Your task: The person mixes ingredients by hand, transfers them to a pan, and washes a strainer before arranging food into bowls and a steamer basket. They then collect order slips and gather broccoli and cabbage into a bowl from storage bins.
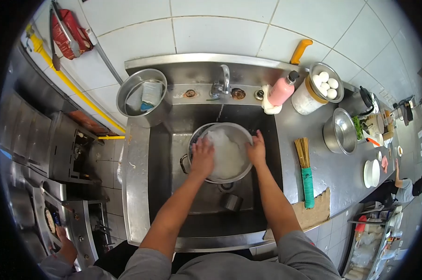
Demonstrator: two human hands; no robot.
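A round metal pot [222, 151] sits upright in the sink [173, 186] under the tap [222, 81], mouth facing up, filled with a white mass; being round, it has no clear long axis. The left hand [202, 157] rests on its left rim, fingers spread inside. The right hand [256, 150] grips the right rim. A broom [305, 170] lies on the counter [290, 126] beside the sink.

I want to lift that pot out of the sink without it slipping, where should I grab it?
Probably by the side handle at the pot's left rim, coming from the left, with the other hand on the right rim. The handle juts out clear of the wall; the rim is thin and the pot sits under running water from the tap. The left hand and right hand already sit on opposite rims.
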